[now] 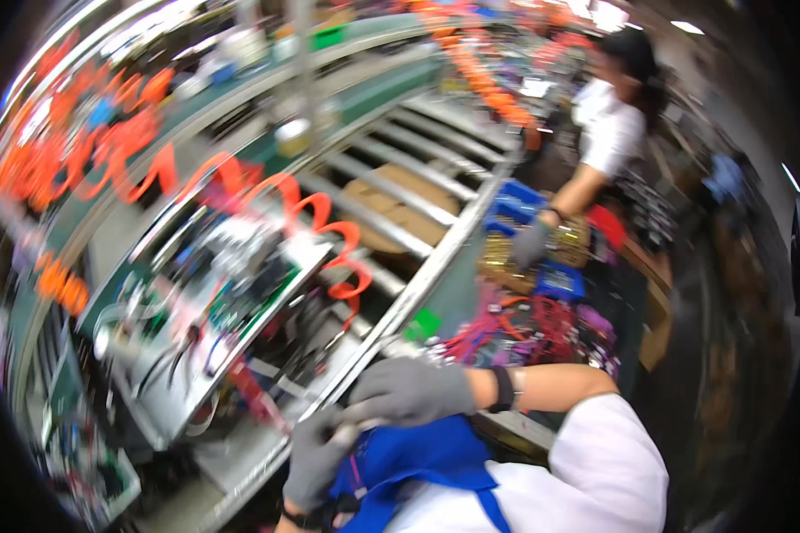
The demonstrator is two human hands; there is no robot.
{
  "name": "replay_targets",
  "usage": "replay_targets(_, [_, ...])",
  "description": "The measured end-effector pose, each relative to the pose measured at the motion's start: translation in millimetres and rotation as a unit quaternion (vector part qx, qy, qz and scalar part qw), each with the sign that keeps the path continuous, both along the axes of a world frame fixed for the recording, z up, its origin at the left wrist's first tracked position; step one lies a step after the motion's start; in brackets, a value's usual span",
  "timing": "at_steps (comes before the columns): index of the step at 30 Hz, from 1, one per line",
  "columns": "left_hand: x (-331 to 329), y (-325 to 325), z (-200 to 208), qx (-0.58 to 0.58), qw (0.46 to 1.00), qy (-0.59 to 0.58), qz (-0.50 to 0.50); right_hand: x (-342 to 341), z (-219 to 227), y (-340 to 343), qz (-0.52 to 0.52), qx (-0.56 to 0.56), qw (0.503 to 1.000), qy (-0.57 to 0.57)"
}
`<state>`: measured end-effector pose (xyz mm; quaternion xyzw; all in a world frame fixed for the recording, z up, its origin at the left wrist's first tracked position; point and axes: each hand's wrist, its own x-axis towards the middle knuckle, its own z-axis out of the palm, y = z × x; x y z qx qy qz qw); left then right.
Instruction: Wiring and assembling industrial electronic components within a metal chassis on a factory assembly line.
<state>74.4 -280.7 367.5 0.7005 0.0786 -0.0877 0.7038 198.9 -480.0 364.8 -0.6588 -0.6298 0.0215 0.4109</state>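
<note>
- Your left hand is by the near stretch of the metal rail, fingers curled, its fingertips meeting your other hand; blur keeps you from telling whether a small thing is pinched there.
- Your right hand lies just beside that same stretch of rail, palm down and partly closed, reaching across to the left one; you cannot tell whether it grips anything.
- Both your hands wear grey gloves, with dark bands at the wrists, and sit in front of your blue apron on the near side of the rail.
- The cable heap, pink, red and purple, is right of the rail, on the counter, close to your right hand.
- A green piece lies just right of the rail, between it and the heap.
- Left of the rail you have an open metal case with boards and wires inside.
- Farther along, left of the rail, are metal rollers with brown cardboard beneath.
- Right of the rail's far stretch, a co-worker's gloved hand is among blue bins and gold-coloured parts.
- Orange coiled hoses hang left of the rail.
</note>
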Motion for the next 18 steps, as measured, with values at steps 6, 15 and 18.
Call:
replay_targets(6, [6, -33, 11, 0.270, 0.940, -0.206, 0.022, -17, -10, -2, -0.146, -0.053, 0.848, 0.507])
replay_targets(15, [20, -26, 38, 0.025, 1.000, -0.008, 0.000, -27, -9, -17, -0.233, -0.046, 0.971, -0.005])
replay_targets(18, [23, -21, 40, 0.033, 0.999, 0.020, -0.012, -23, -11, -14, -0.202, -0.023, 0.976, -0.073])
